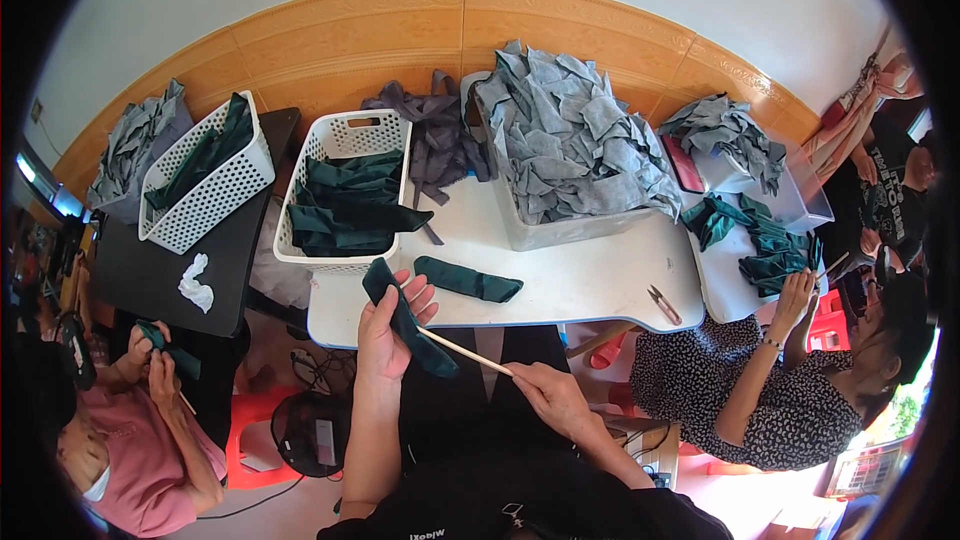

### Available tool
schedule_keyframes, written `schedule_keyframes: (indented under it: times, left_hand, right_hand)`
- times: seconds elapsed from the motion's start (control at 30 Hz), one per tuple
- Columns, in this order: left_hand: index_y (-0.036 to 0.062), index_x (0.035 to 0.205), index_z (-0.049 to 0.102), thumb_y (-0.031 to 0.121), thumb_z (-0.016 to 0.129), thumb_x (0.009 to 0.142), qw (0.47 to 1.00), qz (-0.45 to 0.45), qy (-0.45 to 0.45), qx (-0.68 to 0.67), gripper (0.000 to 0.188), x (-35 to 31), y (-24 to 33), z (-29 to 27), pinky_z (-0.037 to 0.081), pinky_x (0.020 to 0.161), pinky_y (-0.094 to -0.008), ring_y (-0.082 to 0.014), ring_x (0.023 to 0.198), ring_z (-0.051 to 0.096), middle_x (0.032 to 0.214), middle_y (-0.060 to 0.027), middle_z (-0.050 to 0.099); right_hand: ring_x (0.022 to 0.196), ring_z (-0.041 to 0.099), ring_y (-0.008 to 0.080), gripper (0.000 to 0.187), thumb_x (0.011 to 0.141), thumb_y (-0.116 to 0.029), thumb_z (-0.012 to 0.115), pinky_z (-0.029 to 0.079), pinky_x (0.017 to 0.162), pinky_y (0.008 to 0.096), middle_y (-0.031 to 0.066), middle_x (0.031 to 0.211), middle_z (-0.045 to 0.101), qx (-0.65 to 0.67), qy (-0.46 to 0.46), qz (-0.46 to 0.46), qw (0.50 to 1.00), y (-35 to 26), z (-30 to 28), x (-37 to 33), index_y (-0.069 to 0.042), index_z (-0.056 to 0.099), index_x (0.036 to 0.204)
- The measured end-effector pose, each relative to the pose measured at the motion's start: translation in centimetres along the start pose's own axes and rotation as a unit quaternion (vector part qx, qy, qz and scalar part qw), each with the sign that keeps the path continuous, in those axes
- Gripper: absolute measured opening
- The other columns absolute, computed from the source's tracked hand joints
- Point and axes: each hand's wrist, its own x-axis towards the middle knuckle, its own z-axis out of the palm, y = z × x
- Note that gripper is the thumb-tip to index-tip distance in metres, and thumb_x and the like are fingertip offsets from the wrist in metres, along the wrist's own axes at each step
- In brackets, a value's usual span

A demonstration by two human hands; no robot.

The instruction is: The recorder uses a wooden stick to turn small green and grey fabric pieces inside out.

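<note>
A dark green velvet strip [432, 356] lies across my left hand [380, 338], pinched between thumb and fingers, its two ends hanging out on either side. My right hand [552, 398] grips a thin wooden stick [468, 352] near its right end. The stick slants up to the left, and its far tip is hidden at the velvet, so I cannot tell whether it goes inside. Just beyond my hands, a second green velvet piece [470, 280] lies flat on the white table [590, 285].
White baskets [345, 262] [210, 202] hold green velvet. A large bin [590, 232] is heaped with grey pieces. Purple-grey cloth [436, 140] lies between. Thread snips [664, 306] rest at the table's front right. Co-workers sit left [150, 470] and right [755, 390]; a fan [310, 435] stands lower left.
</note>
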Motion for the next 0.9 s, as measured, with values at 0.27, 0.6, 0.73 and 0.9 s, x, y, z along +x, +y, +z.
schedule_keyframes:
  times: [0.27, 0.6, 0.73, 0.9]
  left_hand:
    - [-0.0029, 0.179, 0.071, 0.026, 0.077, 0.137, 0.997, 0.017, -0.025, 0.073, 0.051, -0.2, -1.1, 0.1, 0.074, 0.128, -0.0599, -0.0426, 0.147, 0.091, 0.164, -0.0308, 0.089]
    - [-0.0068, 0.174, 0.074, 0.015, 0.081, 0.134, 0.995, -0.063, -0.032, 0.069, 0.046, -3.3, -6.6, 0.5, 0.076, 0.127, -0.0569, -0.0411, 0.148, 0.091, 0.164, -0.0307, 0.089]
    - [-0.0076, 0.179, 0.070, 0.018, 0.082, 0.134, 0.996, -0.059, -0.036, 0.063, 0.053, -3.7, -4.8, -1.0, 0.074, 0.131, -0.0582, -0.0423, 0.153, 0.089, 0.166, -0.0286, 0.089]
    - [-0.0077, 0.177, 0.074, 0.018, 0.080, 0.135, 0.999, 0.000, -0.040, 0.005, 0.049, -2.0, -0.8, -3.3, 0.076, 0.127, -0.0561, -0.0411, 0.149, 0.090, 0.163, -0.0299, 0.090]
  right_hand:
    - [0.105, 0.087, 0.0454, 0.033, 0.133, -0.024, 0.078, 0.070, 0.092, 0.0554, 0.0172, 0.116, 0.084, -0.020, -0.027, 0.027, 0.999, -0.2, -0.2, 0.5, -0.014, 0.090, 0.162]
    - [0.112, 0.093, 0.0338, 0.033, 0.135, -0.022, 0.081, 0.071, 0.102, 0.0431, 0.0221, 0.132, 0.096, 0.159, -0.011, 0.104, 0.982, 0.4, 5.2, 2.6, -0.005, 0.092, 0.161]
    - [0.092, 0.070, 0.0108, 0.035, 0.137, -0.020, 0.079, 0.061, 0.083, 0.0328, 0.0037, 0.104, 0.082, 0.187, 0.006, 0.053, 0.981, 1.0, 7.5, 2.4, -0.002, 0.091, 0.165]
    - [0.093, 0.070, 0.0098, 0.036, 0.138, -0.021, 0.078, 0.059, 0.083, 0.0305, 0.0008, 0.107, 0.082, 0.170, -0.034, 0.081, 0.982, 0.2, 7.0, 2.5, -0.001, 0.090, 0.165]
